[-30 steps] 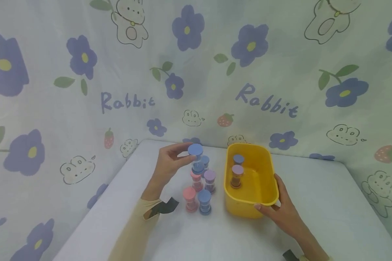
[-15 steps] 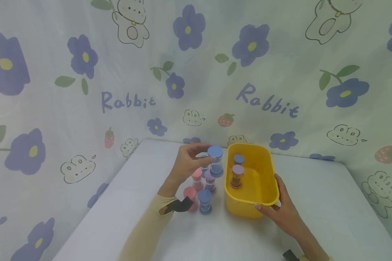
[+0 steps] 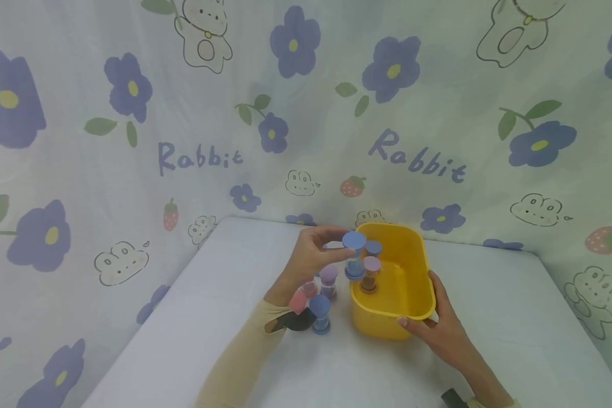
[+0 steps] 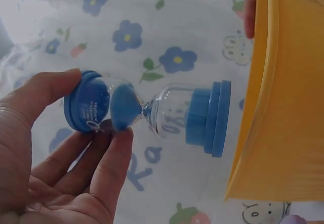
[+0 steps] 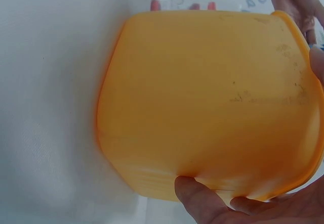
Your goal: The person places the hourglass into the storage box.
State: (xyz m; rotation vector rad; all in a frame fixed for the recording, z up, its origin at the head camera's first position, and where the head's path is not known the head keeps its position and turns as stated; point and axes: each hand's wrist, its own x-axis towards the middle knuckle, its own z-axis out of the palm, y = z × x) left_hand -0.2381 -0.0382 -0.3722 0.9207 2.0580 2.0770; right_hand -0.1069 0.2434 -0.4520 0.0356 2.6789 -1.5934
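Note:
My left hand pinches a blue-capped hourglass by its upper cap, thumb on one side and fingers on the other. In the head view this hourglass overlaps the left rim of a yellow plastic bin. Blue sand shows inside the glass in the left wrist view, where the hourglass is apart from the bin wall. My right hand grips the bin at its near right corner, thumb over the rim. Within the bin stand a purple-capped hourglass and a blue-capped one, partly hidden.
Left of the bin, on the white table, stand a blue hourglass, a purple one and two pink ones, partly covered by my left wrist. A patterned curtain rises behind the table.
My left hand has carried the blue hourglass rightward from above the standing hourglasses to the bin's left rim. The right hand and the bin have stayed in place.

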